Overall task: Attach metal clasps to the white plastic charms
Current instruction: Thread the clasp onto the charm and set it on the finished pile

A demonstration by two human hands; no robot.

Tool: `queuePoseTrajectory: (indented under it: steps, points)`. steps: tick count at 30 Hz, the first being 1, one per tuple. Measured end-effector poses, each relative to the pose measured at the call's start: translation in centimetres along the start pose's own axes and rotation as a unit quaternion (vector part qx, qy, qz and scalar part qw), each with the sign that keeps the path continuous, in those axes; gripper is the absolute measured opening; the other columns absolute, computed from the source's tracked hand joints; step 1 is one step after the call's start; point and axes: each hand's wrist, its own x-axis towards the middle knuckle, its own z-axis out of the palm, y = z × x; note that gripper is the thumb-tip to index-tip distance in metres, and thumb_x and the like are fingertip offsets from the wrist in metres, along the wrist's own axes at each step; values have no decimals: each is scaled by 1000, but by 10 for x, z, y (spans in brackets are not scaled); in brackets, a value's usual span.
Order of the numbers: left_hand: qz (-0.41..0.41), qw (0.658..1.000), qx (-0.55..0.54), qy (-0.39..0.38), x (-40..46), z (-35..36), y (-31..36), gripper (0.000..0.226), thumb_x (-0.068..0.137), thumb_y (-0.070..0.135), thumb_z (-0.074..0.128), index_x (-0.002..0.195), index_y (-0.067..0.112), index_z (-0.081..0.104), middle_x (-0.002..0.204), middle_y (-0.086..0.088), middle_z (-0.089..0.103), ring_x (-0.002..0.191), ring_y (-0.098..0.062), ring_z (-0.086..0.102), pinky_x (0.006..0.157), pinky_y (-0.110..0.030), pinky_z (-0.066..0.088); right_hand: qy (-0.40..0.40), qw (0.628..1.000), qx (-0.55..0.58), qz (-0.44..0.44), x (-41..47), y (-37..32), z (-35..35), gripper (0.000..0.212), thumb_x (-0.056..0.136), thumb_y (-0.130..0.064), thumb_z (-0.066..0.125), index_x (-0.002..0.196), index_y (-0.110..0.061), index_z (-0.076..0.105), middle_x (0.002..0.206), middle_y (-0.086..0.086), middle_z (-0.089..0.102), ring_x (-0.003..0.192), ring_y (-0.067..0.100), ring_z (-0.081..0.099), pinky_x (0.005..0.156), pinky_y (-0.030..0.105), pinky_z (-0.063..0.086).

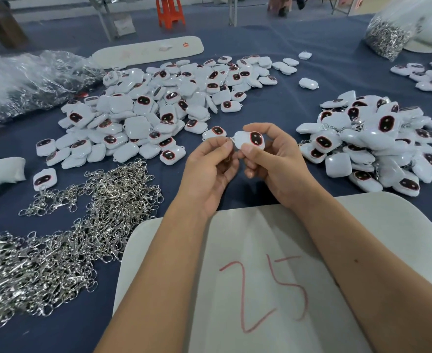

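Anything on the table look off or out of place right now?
Nothing looks damaged. One white charm lies apart from the big charm pile, at the edge of the loose metal clasps. The left hand and right hand work a charm normally.

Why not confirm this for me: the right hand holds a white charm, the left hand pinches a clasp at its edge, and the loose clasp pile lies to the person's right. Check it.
One point is wrong. The head view shows the loose clasp pile on the person's left, not right. The rest stands: the right hand holds a white charm, and the left hand pinches a clasp at its edge.
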Motion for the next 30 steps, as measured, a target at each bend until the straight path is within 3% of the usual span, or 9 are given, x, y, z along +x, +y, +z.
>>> queuePoseTrajectory:
  steps: [6,8,11,17,19,21,24,26,30]
  points:
    - [153,961,207,101,3,1,-8,20,95,-3,64,84,13,66,66,2,67,67,-16,63,70,-26,53,17,1000,-12,1,-1,-1,1,29,92,-8,71,120,-10,64,83,10,71,59,15,53,55,26,50]
    - [215,914,320,128,4,-1,-7,21,91,-1,68,80,16,66,72,1,69,71,-22,65,73,-30,54,15,1000,-16,3,-2,-1,2,29,91,-9,71,119,-10,64,83,13,70,60,16,51,54,27,48]
    - [300,829,452,131,1,-3,-5,16,88,-1,68,78,11,66,75,6,68,69,-10,61,71,-21,48,14,999,-34,0,-2,-1,3,28,90,-11,73,117,-9,63,81,13,70,59,16,51,54,28,48]
    - [336,667,654,120,0,-1,-6,14,86,-2,55,84,6,66,82,-10,67,80,-33,58,73,-46,42,11,991,-129,-30,-3,4,5,24,95,-2,72,116,-6,59,76,4,69,55,21,53,54,35,52]
    - [340,697,615,142,-2,1,-7,13,88,-1,60,85,7,70,83,-6,69,81,-28,61,76,-43,46,18,992,-122,-32,-3,3,5,24,95,-3,71,117,-7,60,77,6,69,55,21,54,55,34,52]
    - [304,809,474,170,-2,2,-9,12,89,0,68,88,11,74,83,1,72,79,-17,66,78,-32,53,14,996,-81,-23,-2,1,4,25,96,-5,68,120,-7,61,80,10,69,58,19,53,56,31,51]
    - [118,969,160,145,3,2,-10,15,94,0,67,97,11,76,81,-2,74,72,-11,66,73,-22,55,-16,1000,-12,-3,-1,-2,2,27,96,-7,66,123,-12,63,85,12,67,63,17,51,59,29,50]
    - [41,994,58,87,3,3,-9,15,99,3,62,100,10,76,78,-2,72,68,-8,62,66,-17,51,-33,999,11,1,-1,-3,1,29,96,-8,66,124,-13,63,86,12,65,63,17,50,60,29,50]
    - [18,999,0,42,3,5,-9,19,103,5,56,96,8,73,80,-4,69,73,-10,60,65,-17,52,-36,999,28,1,0,-4,-1,29,98,-6,65,126,-13,63,86,11,66,62,17,51,61,29,50]
